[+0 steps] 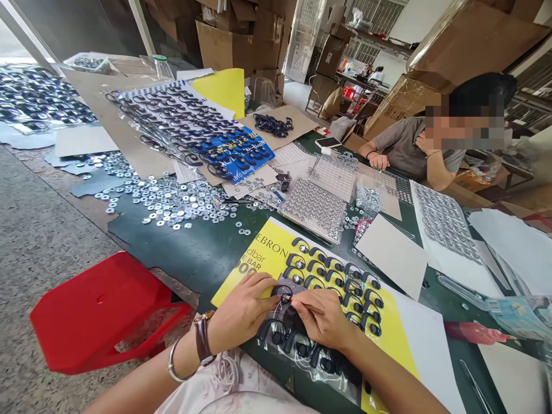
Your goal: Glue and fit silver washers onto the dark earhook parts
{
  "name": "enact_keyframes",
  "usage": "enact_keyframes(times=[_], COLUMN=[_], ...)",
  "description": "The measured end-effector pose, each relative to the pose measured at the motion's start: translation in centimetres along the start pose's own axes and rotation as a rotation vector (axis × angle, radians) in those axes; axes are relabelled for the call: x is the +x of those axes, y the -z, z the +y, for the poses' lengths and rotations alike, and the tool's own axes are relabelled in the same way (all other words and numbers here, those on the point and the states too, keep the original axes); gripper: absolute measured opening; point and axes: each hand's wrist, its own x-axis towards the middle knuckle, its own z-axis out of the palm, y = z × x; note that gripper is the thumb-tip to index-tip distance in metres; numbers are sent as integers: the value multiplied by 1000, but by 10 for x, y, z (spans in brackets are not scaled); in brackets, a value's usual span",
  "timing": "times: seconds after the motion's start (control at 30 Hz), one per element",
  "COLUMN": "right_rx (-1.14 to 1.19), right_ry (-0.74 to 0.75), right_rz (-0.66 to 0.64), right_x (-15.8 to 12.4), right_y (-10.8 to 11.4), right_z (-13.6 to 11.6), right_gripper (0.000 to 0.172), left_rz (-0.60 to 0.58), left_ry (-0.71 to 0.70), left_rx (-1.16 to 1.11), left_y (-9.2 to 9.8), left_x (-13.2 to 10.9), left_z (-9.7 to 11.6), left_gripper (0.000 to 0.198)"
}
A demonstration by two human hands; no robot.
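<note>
My left hand (245,313), with a watch and a bracelet at the wrist, pinches at the edge of a small black ear-hook piece (283,290). Its fingertips partly hide the piece. My right hand (328,319) is closed round a thin brown stick-like tool (318,311), whose tip meets the same piece. Under both hands lies a plastic-covered sheet with rows of black hooks (314,353). Beneath it is a yellow printed card (241,279), where more black ear hooks (353,286) stand in rows.
Loose metal washers (181,201) spread across the left of the table. Beyond are trays of small round parts (314,210) and a blue card of black hooks (237,155). Tweezers (474,385) and a red bottle (472,332) lie right. A red stool (101,305) stands left; a co-worker (401,146) sits opposite.
</note>
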Motion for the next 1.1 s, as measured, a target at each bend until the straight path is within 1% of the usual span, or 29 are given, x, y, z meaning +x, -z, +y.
enact_keyframes(times=[0.17,0.27,0.37,0.47,0.57,0.6,0.63,0.67,0.73,0.77,0.83,0.93,1.03,1.1], right_rx=[-41,-22,26,157,436,528,587,594,458,357,209,114,109,121], right_ry=[0,-5,-80,-240,-525,-622,-692,-725,-692,-658,-593,-517,-488,-481], right_rz=[-30,-44,-30,20,74,125,205,305,493,525,507,446,444,470], right_x=[2,3,3,3,9,13,19,27,45,55,75,96,103,100], right_y=[1,0,-3,-7,-5,-1,4,10,24,30,38,37,33,35], right_z=[-2,2,7,9,14,18,24,33,53,64,85,106,108,97], right_gripper=[9,11,14,20,29,33,37,40,42,43,46,50,46,43], left_rz=[-12,-28,-24,-22,-10,-5,-4,-9,-17,-10,17,49,33,26], left_ry=[-1,2,-25,-80,-138,-155,-167,-179,-193,-196,-190,-134,-58,-14], left_rx=[13,26,36,78,175,200,217,224,218,207,171,113,38,-46], left_y=[1,1,0,-1,-2,-3,-4,-5,-7,-8,-9,-6,2,7], left_x=[0,1,1,2,6,9,11,14,20,24,30,34,33,30], left_z=[1,0,-1,0,4,6,8,10,13,14,15,16,14,11], left_gripper=[29,27,28,30,41,41,40,37,28,24,20,21,20,19])
